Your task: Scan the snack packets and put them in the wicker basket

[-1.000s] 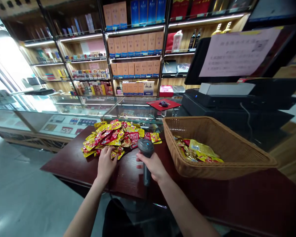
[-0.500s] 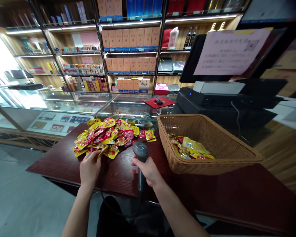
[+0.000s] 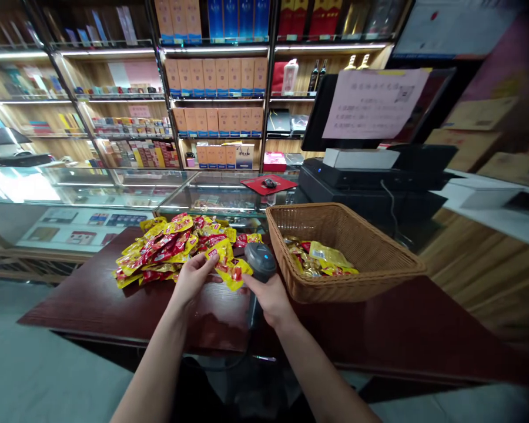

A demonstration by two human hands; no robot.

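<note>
My left hand [image 3: 194, 277] pinches a yellow-and-red foil snack packet [image 3: 227, 267] and holds it just above the table, close to the head of a black corded handheld barcode scanner [image 3: 260, 261]. My right hand [image 3: 268, 298] grips that scanner by its handle, with the head pointing up. Beside my left hand lies a loose heap of similar packets [image 3: 167, 249] on a dark red wooden counter [image 3: 114, 311]. A wicker basket [image 3: 335, 226] with more packets [image 3: 317, 261] inside stands to the right of my right hand.
A glass display case [image 3: 211, 197] runs behind the counter, with a red mat and computer mouse [image 3: 268, 183] on top. To the right stands a black till with a paper notice [image 3: 374, 104]. Lit shelves of boxes and bottles rise behind.
My left hand has moved right from the heap, carrying a packet to the scanner head. The scanner has moved little relative to the heap, and the whole scene has shifted left in view.
</note>
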